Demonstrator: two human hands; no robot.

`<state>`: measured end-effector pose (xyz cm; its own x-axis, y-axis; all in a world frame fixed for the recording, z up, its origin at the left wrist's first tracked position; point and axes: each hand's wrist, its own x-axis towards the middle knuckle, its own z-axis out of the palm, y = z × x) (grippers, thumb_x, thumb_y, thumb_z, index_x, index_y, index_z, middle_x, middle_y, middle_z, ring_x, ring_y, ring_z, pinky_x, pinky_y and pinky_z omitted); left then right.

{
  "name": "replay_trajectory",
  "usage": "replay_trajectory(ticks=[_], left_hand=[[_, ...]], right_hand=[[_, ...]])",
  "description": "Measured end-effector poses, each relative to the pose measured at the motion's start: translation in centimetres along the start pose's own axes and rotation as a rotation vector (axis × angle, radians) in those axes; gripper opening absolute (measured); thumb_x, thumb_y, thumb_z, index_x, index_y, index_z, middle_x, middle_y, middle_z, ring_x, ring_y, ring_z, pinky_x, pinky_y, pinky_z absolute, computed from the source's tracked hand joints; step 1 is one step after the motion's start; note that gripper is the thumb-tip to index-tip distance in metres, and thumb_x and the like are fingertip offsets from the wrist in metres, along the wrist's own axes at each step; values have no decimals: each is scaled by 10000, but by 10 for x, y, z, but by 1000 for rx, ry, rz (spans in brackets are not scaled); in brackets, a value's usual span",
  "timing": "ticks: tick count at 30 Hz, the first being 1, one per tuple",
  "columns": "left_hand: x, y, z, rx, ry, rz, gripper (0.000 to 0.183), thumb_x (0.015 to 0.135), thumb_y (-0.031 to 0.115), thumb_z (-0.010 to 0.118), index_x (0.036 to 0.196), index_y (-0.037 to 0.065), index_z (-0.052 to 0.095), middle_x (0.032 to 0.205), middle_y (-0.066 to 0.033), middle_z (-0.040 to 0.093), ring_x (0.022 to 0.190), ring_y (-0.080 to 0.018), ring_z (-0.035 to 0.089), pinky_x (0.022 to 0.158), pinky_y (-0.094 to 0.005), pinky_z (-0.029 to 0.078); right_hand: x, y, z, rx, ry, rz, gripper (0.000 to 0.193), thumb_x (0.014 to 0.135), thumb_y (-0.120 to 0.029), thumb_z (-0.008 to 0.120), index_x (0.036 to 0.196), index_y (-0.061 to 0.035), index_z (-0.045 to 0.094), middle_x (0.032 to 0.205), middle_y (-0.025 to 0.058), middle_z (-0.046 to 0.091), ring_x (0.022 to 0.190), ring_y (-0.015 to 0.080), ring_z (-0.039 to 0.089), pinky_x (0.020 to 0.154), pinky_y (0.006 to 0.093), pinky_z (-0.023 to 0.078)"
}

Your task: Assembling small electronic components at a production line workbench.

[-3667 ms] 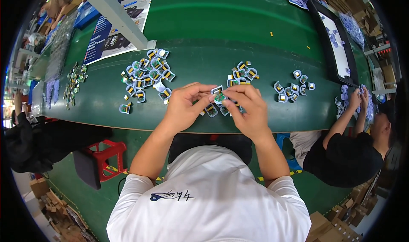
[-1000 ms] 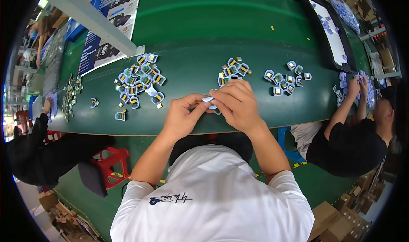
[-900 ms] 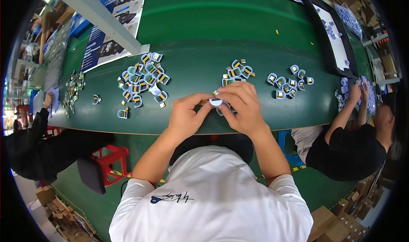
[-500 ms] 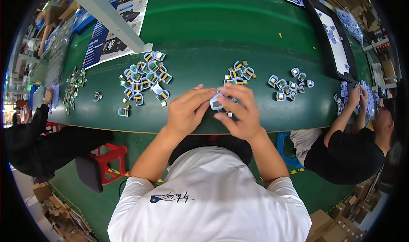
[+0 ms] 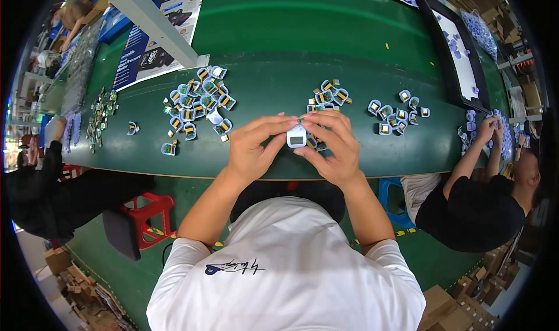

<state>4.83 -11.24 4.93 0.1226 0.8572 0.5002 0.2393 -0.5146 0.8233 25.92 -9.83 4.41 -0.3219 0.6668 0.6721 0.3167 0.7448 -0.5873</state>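
Between my two hands is a small white plastic housing (image 5: 296,137) with a dark rectangular window. The fingers of my left hand (image 5: 256,147) grip its left side and far edge. Thumb and fingertips of my right hand (image 5: 333,144) close on it from the right. A tiny part shows at the fingertips on its far edge, too small to name. Just beyond my right hand lies a cluster of similar white housings with green boards and yellow strips (image 5: 329,95). Some of that cluster is hidden behind my fingers.
A larger pile of housings (image 5: 198,101) lies left, a smaller group (image 5: 399,115) right. Small boards (image 5: 102,118) lie far left. A metal post (image 5: 151,28) stands on a printed sheet (image 5: 131,69). A black-framed tray (image 5: 428,16) is at right. Co-workers sit on both sides.
My right hand has come in to the housing, and its fingers have closed on it. The housing's window now faces up more plainly. My left hand keeps its hold.
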Motion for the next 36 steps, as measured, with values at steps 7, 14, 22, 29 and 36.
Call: replay_trajectory(ticks=[7, 14, 22, 29, 36], left_hand=[[-5, 1, -1, 103, -77, -59, 256, 886, -45, 759, 1132, 22, 784, 1049, -139, 796, 935, -256, 780, 849, -371, 628], [-15, -7, 9, -414, -64, -601, 168, 1011, 37, 695, 1145, -51, 745, 955, -101, 780, 807, -129, 737, 726, -273, 599], [-15, -7, 10, -463, -70, -654, 154, 1033, 52, 675, 1116, -64, 735, 953, -85, 781, 793, -114, 730, 728, -255, 592], [-21, -4, 16, -351, -6, -589, 131, 1021, 55, 693, 1072, -50, 753, 914, -98, 789, 803, -120, 741, 719, -267, 601], [-16, -6, 5, -508, -16, -630, 109, 1023, 55, 690, 1048, -43, 732, 950, -104, 782, 820, -126, 736, 762, -268, 589]], right_hand=[[-3, 4, -1, -28, -21, 58, 412, 773, -140, 880, 1149, -32, 751, 1245, 134, 718, 1161, 342, 672, 1050, 478, 484], [0, -6, 0, -258, 2, -92, 328, 791, -98, 825, 1116, -80, 782, 1304, 122, 698, 1207, 337, 647, 1065, 505, 463], [1, -10, 5, -324, -13, -92, 298, 803, -138, 824, 1095, -93, 789, 1314, 109, 705, 1267, 337, 615, 1089, 530, 432], [-8, -11, 14, -391, 36, -125, 254, 870, -223, 794, 1071, -68, 782, 1365, 81, 697, 1294, 307, 604, 1136, 540, 389], [-11, -10, 18, -310, -43, -50, 326, 885, -214, 766, 1180, -75, 763, 1434, 102, 652, 1337, 336, 582, 1181, 554, 348]])
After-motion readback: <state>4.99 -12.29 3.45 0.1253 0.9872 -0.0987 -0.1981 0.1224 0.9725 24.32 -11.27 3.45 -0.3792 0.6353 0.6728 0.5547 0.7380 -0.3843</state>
